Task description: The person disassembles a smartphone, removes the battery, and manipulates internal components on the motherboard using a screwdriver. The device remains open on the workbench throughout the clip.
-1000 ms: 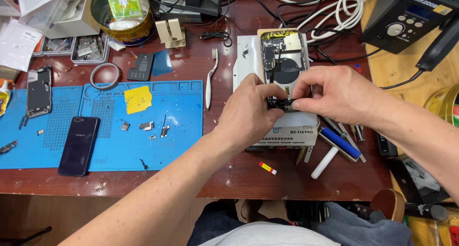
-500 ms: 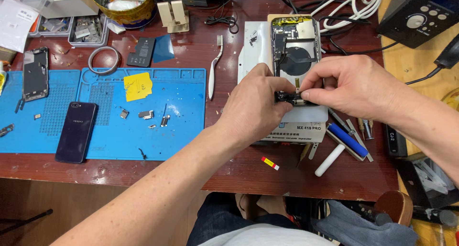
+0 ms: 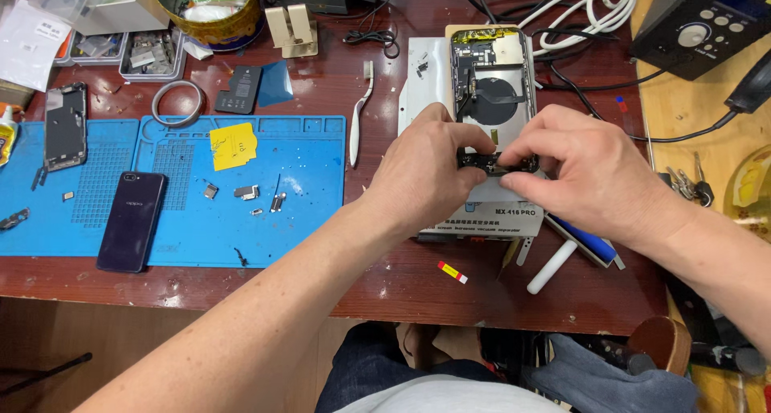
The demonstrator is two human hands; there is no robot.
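Both hands at an opened phone on a cluttered bench.

Beside the blue mat (image 3: 185, 220), the left hand (image 3: 426, 176) and right hand (image 3: 582, 168) pinch fingers together on the lower end of the phone (image 3: 490, 83), which lies on a white pad (image 3: 426, 75).

Opened phone housing (image 3: 492, 92): showing a black interior with a dark round coil, silver rim and a yellow-gold strip along the top edge. White platform (image 3: 482, 212) under the housing: carrying black lettering. Bench (image 3: 385, 276): showing dark reddish-brown wood. Work mat (image 3: 177, 212), left of the housing: showing bright blue with a gridded pattern. Sticky note (image 3: 233, 145) on that mat: showing yellow. Closed phone (image 3: 132, 220), left of the housing: showing dark navy. Toothbrush (image 3: 358, 116), just left of the housing: showing white. Cables (image 3: 594, 7), upper right of the housing: showing white.
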